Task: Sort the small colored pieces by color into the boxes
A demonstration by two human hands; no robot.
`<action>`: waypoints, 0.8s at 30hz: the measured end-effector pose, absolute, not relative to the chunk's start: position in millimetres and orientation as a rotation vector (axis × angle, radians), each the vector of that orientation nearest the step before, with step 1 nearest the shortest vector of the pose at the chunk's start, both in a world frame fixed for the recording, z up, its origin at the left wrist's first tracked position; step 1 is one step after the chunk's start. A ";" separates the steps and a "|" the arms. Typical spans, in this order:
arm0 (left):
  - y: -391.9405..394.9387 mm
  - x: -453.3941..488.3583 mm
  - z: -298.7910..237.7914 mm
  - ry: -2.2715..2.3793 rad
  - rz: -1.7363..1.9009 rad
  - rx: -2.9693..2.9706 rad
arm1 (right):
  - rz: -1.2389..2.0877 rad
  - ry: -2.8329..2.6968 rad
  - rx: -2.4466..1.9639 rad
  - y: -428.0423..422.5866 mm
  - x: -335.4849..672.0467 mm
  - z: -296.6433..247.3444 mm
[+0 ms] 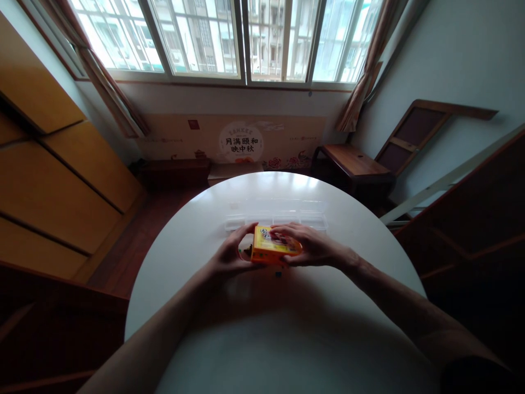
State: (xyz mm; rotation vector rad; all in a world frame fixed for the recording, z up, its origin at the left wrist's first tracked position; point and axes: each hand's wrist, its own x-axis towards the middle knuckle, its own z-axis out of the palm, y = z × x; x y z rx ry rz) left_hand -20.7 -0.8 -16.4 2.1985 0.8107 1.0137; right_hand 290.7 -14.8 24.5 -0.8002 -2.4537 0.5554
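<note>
A small yellow and orange box (270, 253) with printed characters and a picture on top is held between my two hands above the table. My left hand (227, 254) curves round its left end, fingertips at the far edge and thumb at the near edge. The fingers of my right hand (311, 244) lie over the top and right side, covering part of the print. Dark and green bits show in the gap between my left hand and the box; I cannot make out what they are. Just behind is a clear plastic compartment tray (315, 220), partly hidden by my hands.
The round white table (172, 306) fills the middle. A small dark blue piece (278, 274) lies near the box. Beyond the table are a flat carton (233, 172), a wooden chair (356, 161) at right and barred windows. Yellow cabinets (49, 175) stand at left.
</note>
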 end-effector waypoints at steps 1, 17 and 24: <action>-0.1 -22.0 -17.6 0.794 1.016 2.194 | 0.585 -2.452 -0.810 -14.6 291.6 26.6; -3.6 -23.2 -11.7 0.885 1.049 2.005 | 0.269 -2.093 -0.937 -11.5 290.8 19.8; 2.2 -28.8 -8.8 0.985 1.226 2.077 | 0.353 -1.779 -0.989 -17.1 289.7 2.5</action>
